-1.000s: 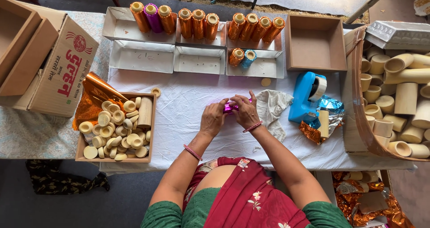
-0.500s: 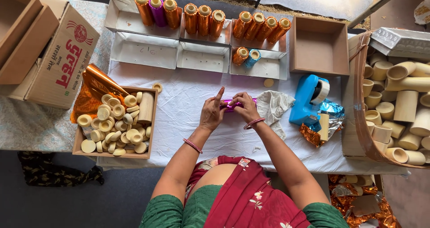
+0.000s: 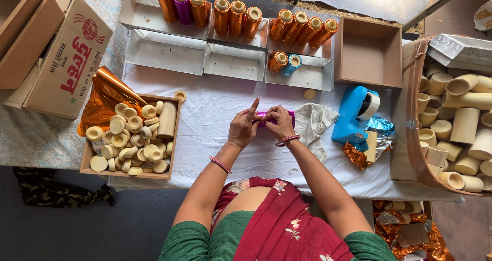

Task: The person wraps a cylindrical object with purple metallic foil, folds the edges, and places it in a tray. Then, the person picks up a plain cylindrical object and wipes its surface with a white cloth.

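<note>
two hands pinch one magenta foil tube near the middle of the white-covered table. step in hand looks like wrapping foil around it; next probably needs smoothing the seam. left hand: index raised, other fingers holding the tube. right hand: fingers curled closed on it.

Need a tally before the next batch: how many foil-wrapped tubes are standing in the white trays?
12: three in the left back tray (orange, purple, orange), three orange in the middle, four orange in the right, and an orange and a blue in front.
</note>
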